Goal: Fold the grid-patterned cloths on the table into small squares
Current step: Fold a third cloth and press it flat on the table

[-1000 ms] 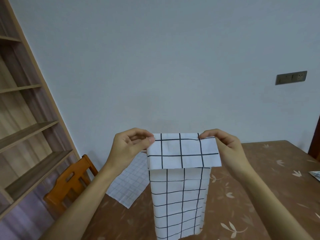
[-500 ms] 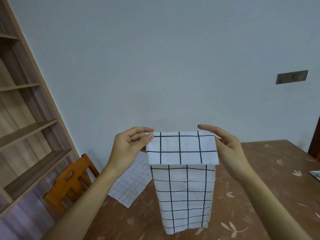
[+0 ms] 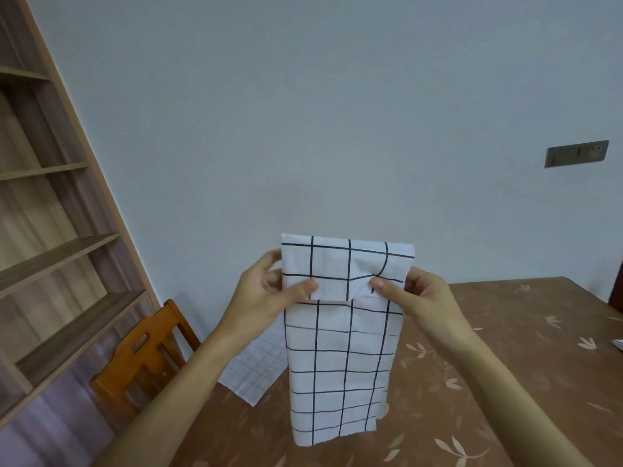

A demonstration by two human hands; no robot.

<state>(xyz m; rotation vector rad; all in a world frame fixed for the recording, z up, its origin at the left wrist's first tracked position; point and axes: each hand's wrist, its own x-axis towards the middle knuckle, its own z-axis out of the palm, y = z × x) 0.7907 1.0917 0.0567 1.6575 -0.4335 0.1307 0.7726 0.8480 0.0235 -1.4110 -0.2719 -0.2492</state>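
Since half a second back: the right hand (image 3: pixel 418 298), then flat-fingered beside the fold, has closed in. Both thumbs now sit on the front of the flap, and the cloth rides a touch higher in view.

Tabletop (image 3: pixel 505 382): brown, leaf-printed, fills the lower right.

Wide-grid cloth (image 3: pixel 337 365): held up in the air over the tabletop's left part, already narrowed to a long strip. Its top is turned down toward the viewer as a short flap (image 3: pixel 347 261). The tail hangs free; whether its lower end touches the surface, cannot tell.

Fine-grid cloth (image 3: pixel 256 369): lies flat at the tabletop's left edge, behind the strip, not yet folded small.

Left hand (image 3: pixel 266 294): pinches the flap's left side, thumb in front, fingers behind. The right hand does the same on the right side, and the fabric puckers at its thumb (image 3: pixel 384 284).

Handling, my reading: light, thin, limp weave with no stiffness, so the tail will swing and the layers slide. Best held at both side edges of the fold, through all layers. The grid lines serve for squaring up. Risk is a skewed fold.
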